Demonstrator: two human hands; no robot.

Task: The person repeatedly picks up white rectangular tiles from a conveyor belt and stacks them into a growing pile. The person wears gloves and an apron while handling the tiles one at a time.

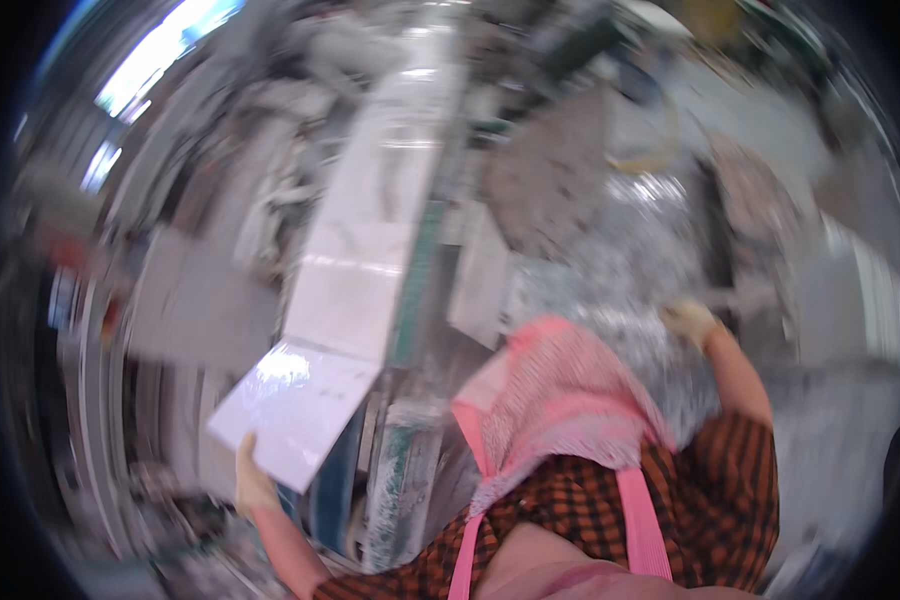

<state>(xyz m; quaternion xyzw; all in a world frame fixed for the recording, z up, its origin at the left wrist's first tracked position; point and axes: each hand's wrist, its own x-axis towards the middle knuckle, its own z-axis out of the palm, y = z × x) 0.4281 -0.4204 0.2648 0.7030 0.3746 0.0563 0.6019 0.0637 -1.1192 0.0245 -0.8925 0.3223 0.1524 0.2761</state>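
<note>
Some way along, apparently: gripping a glossy white tile (295, 410), not yet released, with left hand (256, 488) at near end of pale tile row (350, 290); cannot tell state of blurred right hand (688, 322).

Left hand (255, 488): way forward blocked by white tile (292, 415), whose far edge meets the near end of a white tile row (355, 280). Right hand (688, 322): gap toward pink apron (570, 385); pale stack (852, 300) bounds the right. Depth blurred.
</note>
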